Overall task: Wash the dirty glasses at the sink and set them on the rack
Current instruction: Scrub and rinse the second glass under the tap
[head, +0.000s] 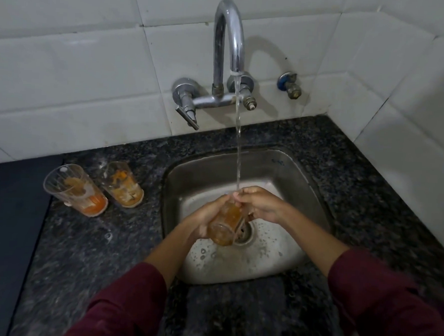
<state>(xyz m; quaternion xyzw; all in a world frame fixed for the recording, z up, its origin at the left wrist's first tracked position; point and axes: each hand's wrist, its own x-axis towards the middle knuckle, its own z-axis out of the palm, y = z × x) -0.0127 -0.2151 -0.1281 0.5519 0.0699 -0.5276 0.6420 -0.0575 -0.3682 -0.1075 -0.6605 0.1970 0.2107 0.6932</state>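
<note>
Sleeves (129, 305) come first: yours are dark red and bunched at the forearm, so keep them up there, clear of the splash.

Past them, your left hand (204, 220) is curled closed round the lower body of the glass (225, 224), fingers wrapped underneath and thumb across the side. The glass sits tilted over the drain (243, 232), mouth angled up toward the stream and base nearer to you. It holds orange-brown liquid or residue. Keep that grip low and firm, since wet glass will probably turn slippery, and leave the rim free.

Your right hand (261, 204) is pinched closed at the rim, fingertips (237, 194) right where the water (238, 153) lands. Whether any finger reaches inside I cannot tell. I would work the fingers round the inner wall while turning the glass with the left hand, then tip it out over the drain and refill until the water runs clear. Hold it well down inside the sink (189, 171) so a slip ends in steel, not on stone.

Beyond your left fingers, well apart on the counter (93, 251), two more dirty glasses (95, 186) stand waiting with orange dregs. Farther off, above your right fingertips, the tap (227, 38) runs a thin steady stream; that flow looks gentle enough. No rack is in view.
</note>
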